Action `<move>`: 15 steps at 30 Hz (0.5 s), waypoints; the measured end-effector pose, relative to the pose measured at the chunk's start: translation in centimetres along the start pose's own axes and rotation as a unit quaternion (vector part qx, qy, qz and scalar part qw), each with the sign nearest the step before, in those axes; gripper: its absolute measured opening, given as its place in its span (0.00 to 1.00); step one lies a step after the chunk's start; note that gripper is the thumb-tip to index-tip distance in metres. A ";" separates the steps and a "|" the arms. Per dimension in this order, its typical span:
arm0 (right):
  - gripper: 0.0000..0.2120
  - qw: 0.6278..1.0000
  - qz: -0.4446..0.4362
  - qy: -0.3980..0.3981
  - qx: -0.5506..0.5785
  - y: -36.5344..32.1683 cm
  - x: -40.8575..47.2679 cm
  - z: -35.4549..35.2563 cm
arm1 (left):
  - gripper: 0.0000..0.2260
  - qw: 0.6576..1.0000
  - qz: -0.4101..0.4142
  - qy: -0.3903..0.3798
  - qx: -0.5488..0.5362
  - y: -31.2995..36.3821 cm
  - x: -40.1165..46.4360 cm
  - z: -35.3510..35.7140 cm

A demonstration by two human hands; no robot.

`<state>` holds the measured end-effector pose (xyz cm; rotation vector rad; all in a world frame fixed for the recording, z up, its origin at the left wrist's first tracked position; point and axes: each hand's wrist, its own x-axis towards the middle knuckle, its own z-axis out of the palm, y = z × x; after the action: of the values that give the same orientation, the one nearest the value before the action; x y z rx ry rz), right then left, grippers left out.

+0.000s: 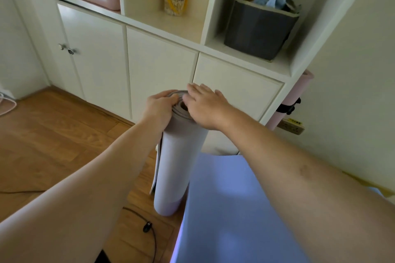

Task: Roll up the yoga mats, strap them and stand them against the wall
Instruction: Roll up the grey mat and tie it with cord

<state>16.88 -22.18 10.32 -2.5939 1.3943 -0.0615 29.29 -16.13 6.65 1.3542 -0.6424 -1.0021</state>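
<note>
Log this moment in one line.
grey mat: rolled, upright, unstrapped | left hand: grips top | right hand: flat on top | pink mat: strapped

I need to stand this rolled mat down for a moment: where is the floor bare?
Bare wood floor lies left of the grey rolled mat, bordered by the white cabinet doors behind. Nearer you, a black cable crosses the boards. To the right it is crowded: the blue mat lies flat, and the pink strapped mat fills the wall corner.

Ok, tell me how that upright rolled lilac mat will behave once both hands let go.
The lilac mat stands tall on a narrow end, so it probably tips easily. No strap shows, and its outer edge hangs loose, so it likely unrolls. It looks like soft foam: light, bendy.
</note>
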 end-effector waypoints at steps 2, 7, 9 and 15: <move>0.29 0.998 0.011 0.064 0.028 0.2 0.2 -0.1 | 0.11 1.000 0.007 -0.011 0.007 -0.3 -0.1 -0.1; 0.31 0.997 0.013 0.021 0.074 0.4 -1.2 1.8 | 0.10 0.996 0.047 0.000 0.077 -1.0 -0.5 0.3; 0.27 0.974 0.026 0.088 0.206 1.1 -1.4 2.4 | 0.10 0.993 0.058 -0.001 0.105 -1.0 -0.7 0.2; 0.15 0.722 0.165 0.153 0.654 0.9 -3.5 5.3 | 0.11 0.993 0.058 0.000 0.106 -0.9 -1.6 -0.7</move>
<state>14.91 -18.96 5.17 -1.1424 1.1387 -1.0331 28.95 -14.36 5.93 1.4842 -0.8369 -0.8587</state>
